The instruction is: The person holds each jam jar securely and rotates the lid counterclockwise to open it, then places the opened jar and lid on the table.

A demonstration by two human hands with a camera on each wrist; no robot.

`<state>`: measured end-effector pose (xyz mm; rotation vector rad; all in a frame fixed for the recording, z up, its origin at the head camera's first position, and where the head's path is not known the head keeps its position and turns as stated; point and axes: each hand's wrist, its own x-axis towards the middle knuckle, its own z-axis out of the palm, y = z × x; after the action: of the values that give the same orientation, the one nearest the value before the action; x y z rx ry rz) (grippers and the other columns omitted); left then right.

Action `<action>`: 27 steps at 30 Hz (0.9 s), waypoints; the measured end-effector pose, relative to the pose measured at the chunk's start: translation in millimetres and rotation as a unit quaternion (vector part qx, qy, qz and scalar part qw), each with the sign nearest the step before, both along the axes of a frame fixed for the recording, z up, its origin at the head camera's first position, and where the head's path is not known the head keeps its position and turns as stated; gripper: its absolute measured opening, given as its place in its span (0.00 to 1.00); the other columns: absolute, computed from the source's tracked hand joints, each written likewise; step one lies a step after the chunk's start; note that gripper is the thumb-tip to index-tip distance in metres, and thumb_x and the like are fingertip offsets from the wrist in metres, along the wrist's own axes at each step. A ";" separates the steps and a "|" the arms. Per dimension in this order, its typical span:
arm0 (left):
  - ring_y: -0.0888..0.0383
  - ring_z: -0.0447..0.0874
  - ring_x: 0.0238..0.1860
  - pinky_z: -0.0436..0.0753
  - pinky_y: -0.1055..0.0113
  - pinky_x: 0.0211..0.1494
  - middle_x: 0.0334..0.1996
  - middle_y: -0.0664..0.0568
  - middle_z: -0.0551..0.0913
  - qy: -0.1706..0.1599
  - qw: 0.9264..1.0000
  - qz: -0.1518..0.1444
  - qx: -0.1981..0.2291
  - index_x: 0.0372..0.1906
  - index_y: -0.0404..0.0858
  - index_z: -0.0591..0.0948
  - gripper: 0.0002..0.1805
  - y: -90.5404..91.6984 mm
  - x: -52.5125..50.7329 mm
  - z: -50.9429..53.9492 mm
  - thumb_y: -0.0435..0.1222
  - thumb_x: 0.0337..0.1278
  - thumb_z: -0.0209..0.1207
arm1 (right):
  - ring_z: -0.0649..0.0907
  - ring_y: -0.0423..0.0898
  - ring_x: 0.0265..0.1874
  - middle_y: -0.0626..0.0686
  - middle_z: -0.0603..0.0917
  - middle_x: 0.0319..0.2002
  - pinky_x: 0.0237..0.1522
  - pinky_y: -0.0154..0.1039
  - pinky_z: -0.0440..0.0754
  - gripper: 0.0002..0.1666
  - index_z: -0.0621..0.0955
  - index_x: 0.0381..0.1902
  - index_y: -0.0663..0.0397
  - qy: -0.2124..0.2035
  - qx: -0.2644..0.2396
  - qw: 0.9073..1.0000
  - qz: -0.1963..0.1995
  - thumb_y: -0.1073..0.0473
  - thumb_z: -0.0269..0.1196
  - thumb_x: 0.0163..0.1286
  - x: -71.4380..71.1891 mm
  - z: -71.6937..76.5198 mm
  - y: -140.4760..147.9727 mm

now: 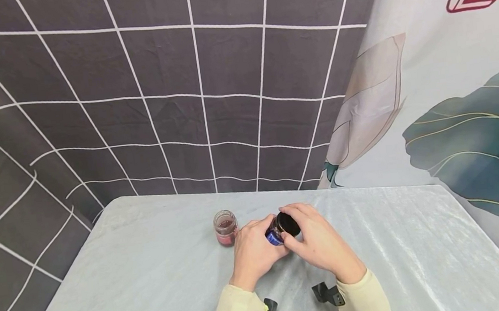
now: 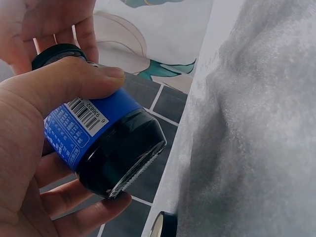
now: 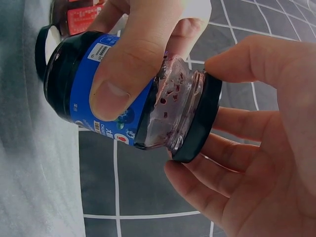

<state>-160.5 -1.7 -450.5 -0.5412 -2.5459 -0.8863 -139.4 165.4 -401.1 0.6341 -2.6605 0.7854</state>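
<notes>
My left hand (image 1: 254, 249) grips a glass jam jar (image 3: 106, 86) with a blue label, thumb across the label, the jar tilted above the table. Dark jam fills its lower part; dark specks cling to the clear glass near the neck. On the jar's mouth sits a black lid (image 3: 202, 121), pinched at its rim by the thumb and fingers of my right hand (image 1: 322, 241). Left of my hands stands a second jar (image 1: 225, 228), lidless, with a red label and reddish contents. Beside it in the right wrist view, partly hidden, is a loose black lid (image 3: 44, 52) with a pale inside.
A pale grey cloth covers the table (image 1: 143, 278). Behind it hangs a dark curtain (image 1: 172, 118) with a white grid, and at the right a white leaf-patterned curtain (image 1: 385, 141). Black camera mounts (image 1: 328, 294) sit at both wrists.
</notes>
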 end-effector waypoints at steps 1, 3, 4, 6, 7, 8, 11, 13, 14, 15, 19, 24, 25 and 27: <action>0.58 0.80 0.29 0.74 0.64 0.28 0.25 0.60 0.82 0.000 1.000 0.000 -0.001 0.35 0.52 0.80 0.21 0.1 -0.1 -0.1 0.52 0.31 0.73 | 0.78 0.52 0.58 0.55 0.81 0.56 0.61 0.50 0.76 0.30 0.79 0.59 0.62 -0.001 0.001 1.000 0.000 0.55 0.66 0.59 0.0 0.1 0.0; 0.58 0.81 0.29 0.74 0.64 0.28 0.25 0.60 0.82 -0.001 1.000 -0.001 -0.002 0.35 0.51 0.80 0.21 0.1 -0.2 -0.4 0.52 0.32 0.73 | 0.78 0.52 0.58 0.55 0.81 0.56 0.61 0.50 0.76 0.31 0.79 0.60 0.62 -0.003 0.000 1.000 -0.001 0.55 0.66 0.59 0.1 0.3 -0.1; 0.58 0.80 0.29 0.74 0.64 0.28 0.25 0.60 0.82 -0.002 1.000 -0.001 -0.002 0.35 0.51 0.80 0.21 0.1 -0.3 -0.4 0.52 0.32 0.73 | 0.78 0.52 0.58 0.55 0.81 0.56 0.61 0.50 0.76 0.31 0.79 0.60 0.62 -0.004 0.000 1.000 -0.001 0.55 0.66 0.59 0.1 0.4 -0.2; 0.58 0.80 0.29 0.74 0.64 0.29 0.25 0.60 0.82 -0.003 1.000 -0.001 -0.001 0.35 0.51 0.80 0.21 0.1 -0.3 -0.5 0.52 0.32 0.73 | 0.78 0.53 0.58 0.56 0.81 0.57 0.62 0.50 0.75 0.31 0.79 0.60 0.62 -0.005 0.000 1.000 -0.001 0.55 0.66 0.59 0.1 0.5 -0.3; 0.58 0.80 0.29 0.74 0.64 0.29 0.25 0.60 0.82 -0.004 1.000 -0.001 -0.002 0.35 0.51 0.80 0.21 0.1 -0.4 -0.6 0.52 0.32 0.73 | 0.78 0.53 0.59 0.56 0.81 0.57 0.62 0.51 0.75 0.31 0.79 0.60 0.62 -0.006 0.000 1.000 0.000 0.55 0.66 0.59 0.1 0.6 -0.3; 0.58 0.80 0.29 0.74 0.64 0.29 0.25 0.60 0.82 -0.004 1.000 -0.001 -0.002 0.35 0.52 0.80 0.21 0.2 -0.5 -0.8 0.52 0.32 0.73 | 0.78 0.53 0.59 0.56 0.81 0.57 0.62 0.51 0.75 0.32 0.79 0.60 0.62 -0.006 0.000 1.000 0.000 0.56 0.66 0.58 0.1 0.6 -0.3; 0.58 0.80 0.29 0.74 0.64 0.29 0.25 0.60 0.82 -0.002 1.000 -0.001 -0.001 0.35 0.52 0.80 0.21 0.5 -0.8 -1.6 0.52 0.31 0.73 | 0.78 0.53 0.59 0.56 0.81 0.57 0.62 0.50 0.75 0.32 0.79 0.61 0.62 -0.007 0.000 1.000 0.001 0.56 0.65 0.58 0.1 0.8 -0.4; 0.58 0.81 0.29 0.74 0.64 0.29 0.25 0.60 0.82 -0.001 1.000 -0.002 -0.001 0.35 0.52 0.81 0.21 0.5 -0.9 -2.0 0.52 0.31 0.73 | 0.78 0.52 0.59 0.56 0.81 0.57 0.62 0.50 0.75 0.32 0.79 0.61 0.62 -0.007 -0.001 1.000 0.003 0.56 0.65 0.57 0.1 0.9 -0.3; 0.58 0.81 0.29 0.74 0.64 0.29 0.25 0.60 0.82 -0.001 1.000 -0.002 0.000 0.36 0.52 0.81 0.21 0.5 -0.9 -2.1 0.52 0.31 0.74 | 0.78 0.52 0.58 0.56 0.81 0.57 0.62 0.50 0.75 0.32 0.79 0.61 0.62 -0.007 -0.001 1.000 0.004 0.56 0.65 0.57 0.1 0.9 -0.2; 0.58 0.81 0.29 0.74 0.64 0.29 0.25 0.60 0.82 -0.001 1.000 -0.002 0.000 0.37 0.52 0.81 0.22 0.5 -0.8 -2.2 0.52 0.31 0.74 | 0.78 0.52 0.58 0.56 0.81 0.57 0.62 0.50 0.76 0.32 0.79 0.61 0.61 -0.006 -0.001 1.000 0.005 0.56 0.65 0.57 0.1 0.9 -0.2; 0.58 0.82 0.30 0.76 0.62 0.30 0.28 0.59 0.85 -0.001 1.000 -0.002 0.001 0.41 0.51 0.84 0.24 0.3 0.3 -2.2 0.53 0.32 0.74 | 0.78 0.51 0.57 0.54 0.81 0.56 0.61 0.50 0.76 0.32 0.80 0.60 0.59 -0.001 -0.002 1.000 0.012 0.57 0.65 0.56 -0.1 1.0 0.1; 0.57 0.83 0.32 0.78 0.60 0.33 0.31 0.57 0.87 -0.003 1.000 0.000 0.003 0.45 0.49 0.86 0.28 -0.4 1.9 -1.9 0.53 0.32 0.74 | 0.78 0.51 0.57 0.53 0.81 0.55 0.61 0.49 0.76 0.32 0.81 0.60 0.57 0.005 -0.001 1.000 0.017 0.58 0.64 0.54 0.0 1.1 -0.2; 0.57 0.83 0.32 0.78 0.60 0.33 0.31 0.57 0.87 -0.004 1.000 0.000 0.004 0.46 0.49 0.86 0.28 -0.5 2.0 -2.1 0.53 0.32 0.74 | 0.78 0.50 0.57 0.53 0.81 0.55 0.61 0.49 0.76 0.32 0.81 0.60 0.57 0.006 -0.001 1.000 0.017 0.58 0.64 0.54 0.1 1.0 -0.2; 0.57 0.83 0.33 0.78 0.59 0.34 0.31 0.56 0.87 -0.005 1.000 0.000 0.006 0.46 0.49 0.86 0.28 -0.5 2.2 -2.4 0.52 0.31 0.75 | 0.78 0.50 0.57 0.52 0.81 0.55 0.61 0.49 0.76 0.32 0.81 0.60 0.57 0.007 -0.001 1.000 0.018 0.58 0.64 0.54 0.3 1.0 -0.2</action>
<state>-158.3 -2.3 -452.8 -0.5344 -2.5481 -0.9048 -139.2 165.2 -400.1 0.6853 -2.6425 0.7902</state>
